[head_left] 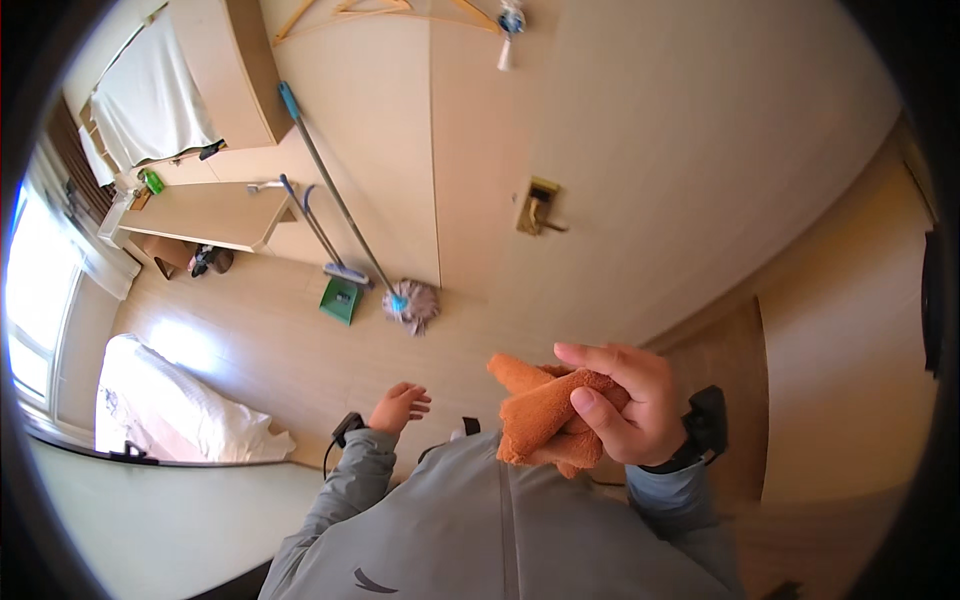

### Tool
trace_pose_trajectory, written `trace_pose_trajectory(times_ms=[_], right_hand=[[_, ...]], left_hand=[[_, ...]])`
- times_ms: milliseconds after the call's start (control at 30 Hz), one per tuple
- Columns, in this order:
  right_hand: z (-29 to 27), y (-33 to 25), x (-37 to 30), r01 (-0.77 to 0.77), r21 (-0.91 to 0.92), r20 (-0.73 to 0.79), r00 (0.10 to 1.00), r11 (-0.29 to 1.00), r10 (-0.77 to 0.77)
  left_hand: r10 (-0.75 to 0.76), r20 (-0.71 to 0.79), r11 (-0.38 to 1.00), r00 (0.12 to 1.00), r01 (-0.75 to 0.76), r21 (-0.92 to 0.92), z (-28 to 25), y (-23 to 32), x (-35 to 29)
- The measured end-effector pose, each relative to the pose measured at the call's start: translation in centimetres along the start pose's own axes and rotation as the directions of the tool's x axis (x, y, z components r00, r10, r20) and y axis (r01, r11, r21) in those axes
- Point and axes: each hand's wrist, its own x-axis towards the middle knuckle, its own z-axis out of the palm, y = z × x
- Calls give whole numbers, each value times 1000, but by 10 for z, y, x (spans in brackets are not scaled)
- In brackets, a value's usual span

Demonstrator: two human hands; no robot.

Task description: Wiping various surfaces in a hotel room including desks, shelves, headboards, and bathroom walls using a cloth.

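Observation:
An orange cloth (545, 415), folded and bunched up, is gripped in my right hand (630, 405) in front of my chest. The thumb presses on its near side while the fingers reach over the top. My left hand (400, 407) hangs lower and to the left with nothing in it, its fingers loosely stretched out. Beyond the cloth stands a pale door (660, 180) with a brass handle (540, 208); neither hand touches it.
Against the wall lean a mop (412, 305), a broom (347, 272) and a green dustpan (340, 300). A wooden desk (215, 210) juts out at the left, near a window (40, 290). White bedding (180, 400) lies at the lower left. Hangers (370, 8) hang at the top.

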Motion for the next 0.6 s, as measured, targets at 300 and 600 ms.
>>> trace_pose_trajectory(times_ms=[300, 600], right_hand=[[59, 174, 53, -472, 186, 231, 873, 862, 429], [105, 318, 178, -551, 201, 532, 755, 810, 382]], left_hand=[[-41, -227, 978, 973, -8, -210, -73, -24, 82], [-25, -587, 911, 809, -224, -347, -112, -13, 100]])
